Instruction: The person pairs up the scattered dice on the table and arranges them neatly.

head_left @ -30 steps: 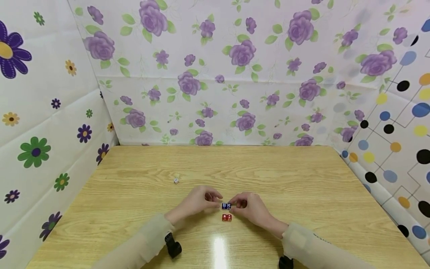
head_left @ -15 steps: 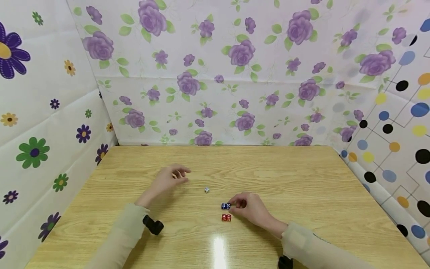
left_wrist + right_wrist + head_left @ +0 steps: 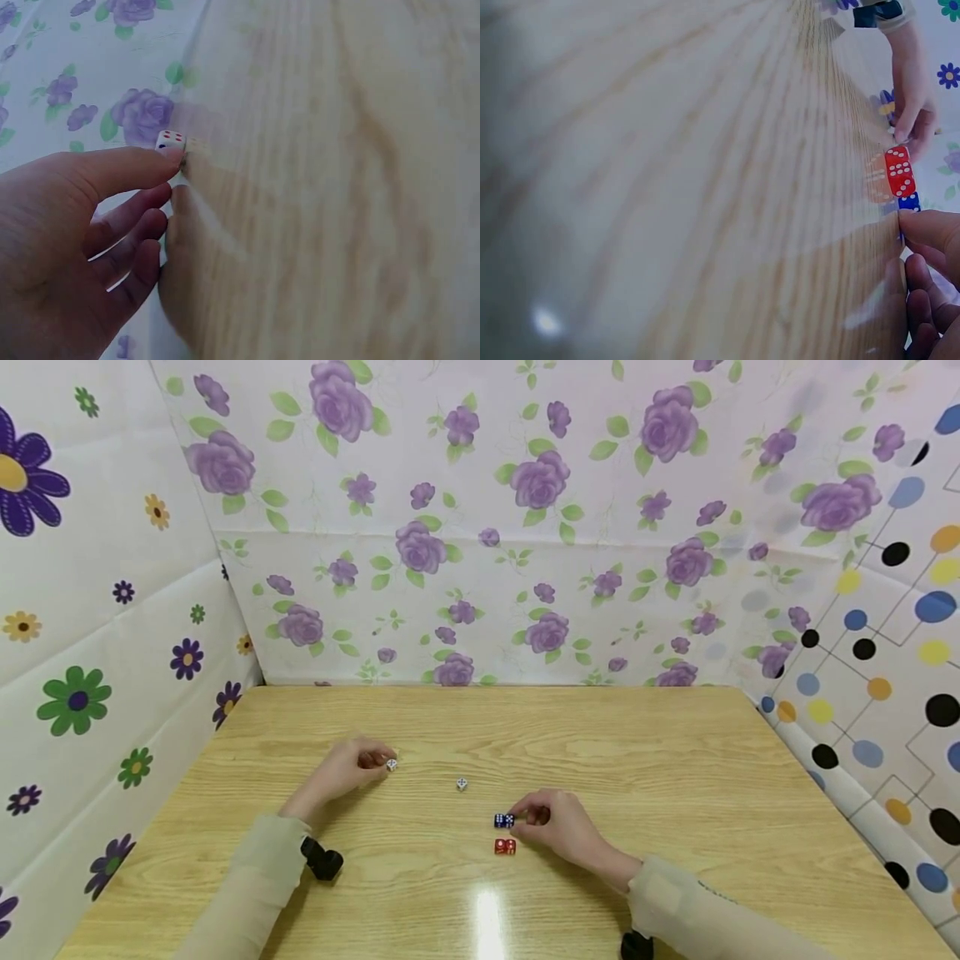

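Observation:
Toward the left of the table, my left hand pinches a white die between thumb and fingers. In the left wrist view, the thumb tip lies against this white die, which shows red pips on top. My right hand has its thumb and index finger on the right one of two blue dice, standing side by side. Nearer the body sits a pair of red dice. The right wrist view has the red dice partly in front of the blue ones.
Between the hands, a second white die sits alone on the wooden table. Patterned cloth walls rise along the table's back and sides. Each wrist wears a black camera.
My left hand has moved left and back from beside the blue dice to the far white die, now pinched. The second white die has come into sight. My right hand stays at the blue dice.

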A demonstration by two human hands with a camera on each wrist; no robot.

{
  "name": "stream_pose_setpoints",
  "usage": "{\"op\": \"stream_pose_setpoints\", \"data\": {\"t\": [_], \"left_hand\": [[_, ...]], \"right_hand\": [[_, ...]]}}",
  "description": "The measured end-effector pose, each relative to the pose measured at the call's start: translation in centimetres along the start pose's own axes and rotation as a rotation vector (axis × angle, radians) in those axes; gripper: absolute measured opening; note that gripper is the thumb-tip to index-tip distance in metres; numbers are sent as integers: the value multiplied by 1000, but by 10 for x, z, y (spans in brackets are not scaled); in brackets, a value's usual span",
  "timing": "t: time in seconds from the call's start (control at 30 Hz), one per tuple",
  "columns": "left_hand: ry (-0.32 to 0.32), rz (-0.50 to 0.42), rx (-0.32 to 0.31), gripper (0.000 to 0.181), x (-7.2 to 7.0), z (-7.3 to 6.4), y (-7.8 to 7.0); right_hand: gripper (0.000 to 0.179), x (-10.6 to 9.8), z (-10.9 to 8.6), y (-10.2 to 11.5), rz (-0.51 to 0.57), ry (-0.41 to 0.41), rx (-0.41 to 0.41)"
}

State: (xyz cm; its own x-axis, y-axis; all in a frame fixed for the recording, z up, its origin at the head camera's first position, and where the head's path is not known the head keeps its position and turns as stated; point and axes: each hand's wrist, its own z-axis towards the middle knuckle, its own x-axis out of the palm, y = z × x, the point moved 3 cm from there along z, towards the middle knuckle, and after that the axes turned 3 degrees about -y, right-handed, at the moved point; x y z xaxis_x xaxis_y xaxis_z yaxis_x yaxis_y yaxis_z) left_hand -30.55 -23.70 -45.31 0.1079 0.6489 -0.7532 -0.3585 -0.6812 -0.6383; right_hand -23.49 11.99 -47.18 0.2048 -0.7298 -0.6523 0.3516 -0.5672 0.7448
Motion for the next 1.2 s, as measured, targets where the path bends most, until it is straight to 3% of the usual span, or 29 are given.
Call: {"op": "stream_pose_setpoints", "data": {"t": [0.47, 0.67, 0.97, 1.2], "left_hand": [[-46, -31, -20, 10, 7, 1, 4], [-22, -32, -4, 7, 13, 1, -7], [94, -61, 79, 8, 35, 4, -32], [137, -56, 111, 8, 46, 4, -49]], "right_hand": [[12, 0, 1, -1, -13, -7, -11], [12, 0, 1, -1, -14, -10, -13], [12, 0, 0, -1, -18, -7, -11], [12, 0, 0, -1, -20, -10, -14]]}}
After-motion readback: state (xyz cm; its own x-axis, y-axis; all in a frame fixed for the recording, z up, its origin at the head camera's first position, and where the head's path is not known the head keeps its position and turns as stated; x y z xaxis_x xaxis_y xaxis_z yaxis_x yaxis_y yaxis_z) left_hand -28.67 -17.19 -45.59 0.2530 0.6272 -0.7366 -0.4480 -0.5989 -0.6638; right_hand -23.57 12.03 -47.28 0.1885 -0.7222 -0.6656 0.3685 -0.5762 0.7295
